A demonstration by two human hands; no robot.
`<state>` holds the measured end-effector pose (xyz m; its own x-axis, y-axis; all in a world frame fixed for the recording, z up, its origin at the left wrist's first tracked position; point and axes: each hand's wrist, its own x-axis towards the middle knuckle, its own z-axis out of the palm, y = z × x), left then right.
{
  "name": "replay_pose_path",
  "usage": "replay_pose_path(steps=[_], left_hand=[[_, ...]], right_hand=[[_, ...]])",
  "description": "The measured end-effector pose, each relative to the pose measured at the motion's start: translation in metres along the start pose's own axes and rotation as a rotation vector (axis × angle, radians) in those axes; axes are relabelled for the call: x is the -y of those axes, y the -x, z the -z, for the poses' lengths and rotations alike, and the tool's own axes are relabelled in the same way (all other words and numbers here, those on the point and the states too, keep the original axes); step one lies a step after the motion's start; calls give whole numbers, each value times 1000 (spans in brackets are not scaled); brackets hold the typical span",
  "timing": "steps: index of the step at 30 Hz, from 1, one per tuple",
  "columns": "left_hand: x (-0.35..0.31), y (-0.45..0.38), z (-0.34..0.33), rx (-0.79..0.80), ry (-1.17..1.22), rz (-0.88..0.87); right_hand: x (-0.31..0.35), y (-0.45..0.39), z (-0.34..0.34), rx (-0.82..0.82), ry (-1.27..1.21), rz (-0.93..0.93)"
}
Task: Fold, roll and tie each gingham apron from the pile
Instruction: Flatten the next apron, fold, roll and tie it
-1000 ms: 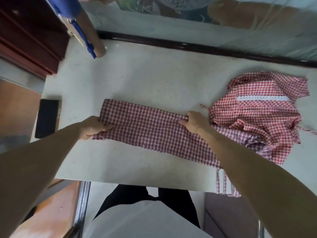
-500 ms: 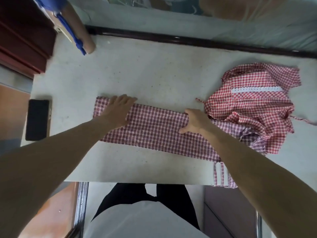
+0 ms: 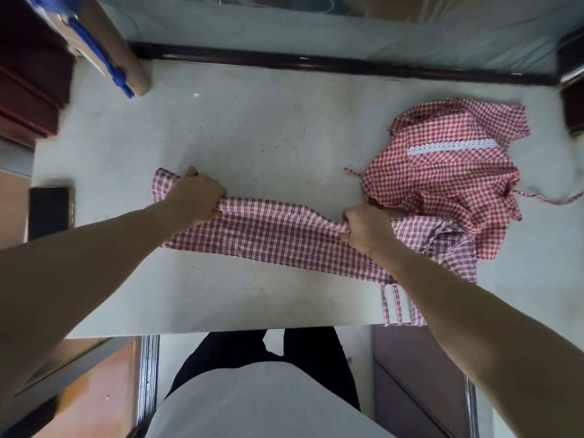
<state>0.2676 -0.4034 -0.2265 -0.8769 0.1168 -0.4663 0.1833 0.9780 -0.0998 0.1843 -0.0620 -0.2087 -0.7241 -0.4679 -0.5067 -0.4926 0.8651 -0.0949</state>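
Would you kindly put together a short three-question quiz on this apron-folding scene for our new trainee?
1. True or false: both hands grip the folded apron.
2. What lies at the table's left edge: A) scissors, B) a dark phone, C) a cup?
3. Fill in: the white lace strip is on the ___ pile at the right.

Key
1. True: the left hand and right hand each bunch the cloth.
2. B.
3. Red gingham.

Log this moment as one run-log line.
step: folding | left hand: grips apron strip far edge | right hand: grips same edge | pile: waiting right
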Motion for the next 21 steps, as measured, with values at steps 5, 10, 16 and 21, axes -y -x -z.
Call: replay_pose_path(steps=[5,10,16,21], left_hand=[[19,35,-8,-159,10,-64],[10,68,-33,-215,57,-67],[-14,95,-64,-102,147,28],[-39,114,-66,19,188,111]], right_hand=[[2,35,-29,-277,85,152],[-1,49,-71,-266,109,135],[4,63,-89,-280,123,120],[7,72,-100,-284,146,103]])
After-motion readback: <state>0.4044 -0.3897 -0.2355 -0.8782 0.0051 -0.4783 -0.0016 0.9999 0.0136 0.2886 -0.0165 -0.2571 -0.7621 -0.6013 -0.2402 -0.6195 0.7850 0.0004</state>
